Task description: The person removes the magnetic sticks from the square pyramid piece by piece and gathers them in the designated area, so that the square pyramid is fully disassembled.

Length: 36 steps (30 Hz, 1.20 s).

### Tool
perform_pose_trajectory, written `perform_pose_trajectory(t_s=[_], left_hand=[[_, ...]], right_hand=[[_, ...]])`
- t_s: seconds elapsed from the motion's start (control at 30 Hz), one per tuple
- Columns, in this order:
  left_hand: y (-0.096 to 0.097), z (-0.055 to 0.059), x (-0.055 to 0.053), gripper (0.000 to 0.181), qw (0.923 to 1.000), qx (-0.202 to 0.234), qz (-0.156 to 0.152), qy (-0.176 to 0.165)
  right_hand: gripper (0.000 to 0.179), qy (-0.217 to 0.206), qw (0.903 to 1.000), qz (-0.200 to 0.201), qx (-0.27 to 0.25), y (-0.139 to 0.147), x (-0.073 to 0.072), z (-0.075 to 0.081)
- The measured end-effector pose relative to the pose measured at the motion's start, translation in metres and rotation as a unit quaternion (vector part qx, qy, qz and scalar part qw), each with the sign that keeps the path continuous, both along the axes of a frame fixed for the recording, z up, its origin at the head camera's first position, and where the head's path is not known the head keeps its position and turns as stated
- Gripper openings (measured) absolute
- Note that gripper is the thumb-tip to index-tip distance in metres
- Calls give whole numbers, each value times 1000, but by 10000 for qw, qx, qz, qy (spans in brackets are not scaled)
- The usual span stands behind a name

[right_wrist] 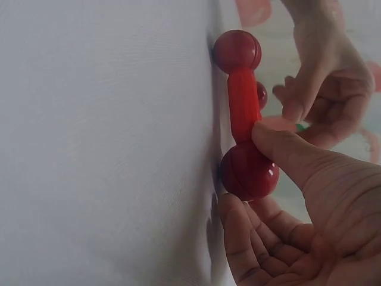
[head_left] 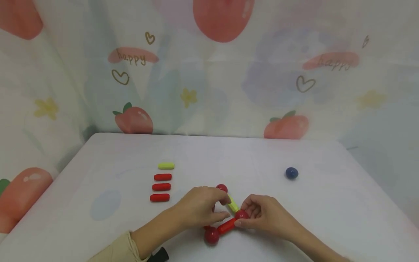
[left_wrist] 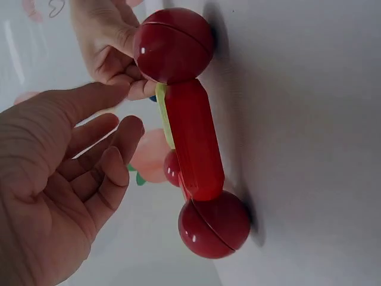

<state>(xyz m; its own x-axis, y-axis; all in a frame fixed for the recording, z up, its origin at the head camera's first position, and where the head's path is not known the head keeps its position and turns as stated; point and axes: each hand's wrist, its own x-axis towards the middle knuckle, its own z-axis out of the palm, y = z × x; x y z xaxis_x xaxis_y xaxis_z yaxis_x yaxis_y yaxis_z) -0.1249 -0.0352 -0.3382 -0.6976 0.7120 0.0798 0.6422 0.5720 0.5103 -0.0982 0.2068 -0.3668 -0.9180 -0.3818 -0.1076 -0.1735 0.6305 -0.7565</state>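
Observation:
In the head view, a structure of red balls joined by short rods lies between the hands. My right hand (head_left: 270, 216) pinches the red ball (head_left: 242, 214) at its right corner between thumb and fingers, as the right wrist view confirms on the same red ball (right_wrist: 250, 171). From that ball a red rod (head_left: 226, 226) runs to the front red ball (head_left: 211, 235). A yellow rod (head_left: 233, 205) leads back to another red ball (head_left: 222, 187). My left hand (head_left: 201, 207) hovers over the structure's left side, partly covering it. Its fingers (left_wrist: 128, 140) are loosely bent with nothing between them.
Left of the hands, three red rods (head_left: 161, 187) and a yellow rod (head_left: 166, 166) lie in a column on the white table (head_left: 255, 160). A dark blue ball (head_left: 292, 173) sits at the right. Behind hangs a patterned curtain (head_left: 222, 80).

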Motion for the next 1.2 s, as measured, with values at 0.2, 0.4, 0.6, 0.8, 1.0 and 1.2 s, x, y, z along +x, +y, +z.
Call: perform_pose_trajectory(t_s=[0.2, 0.4, 0.6, 0.8, 1.0, 1.2], left_hand=[[16, -2, -9, 40, 9991, -432, -24, 4], [20, -13, -17, 37, 9974, -655, -252, 135], [16, -18, -24, 29, 9982, -442, -364, 150], [12, -21, -28, 25, 9992, -73, -379, 69], [12, -23, -28, 24, 9995, 147, -278, -52], [13, -25, -29, 22, 9998, 155, -49, 60]], right_hand=[[33, -19, 10000, -38, 59, 3, -2, 4], [32, 30, 10000, 60, -11, 4, -2, 7], [31, -121, 9995, 126, -259, 4, 0, 9], [31, -333, 9972, 173, -642, 6, 0, 8], [36, -856, 9861, 248, -1402, 10, -1, 5], [38, -1237, 9737, 563, -1831, 10, 2, 9]])
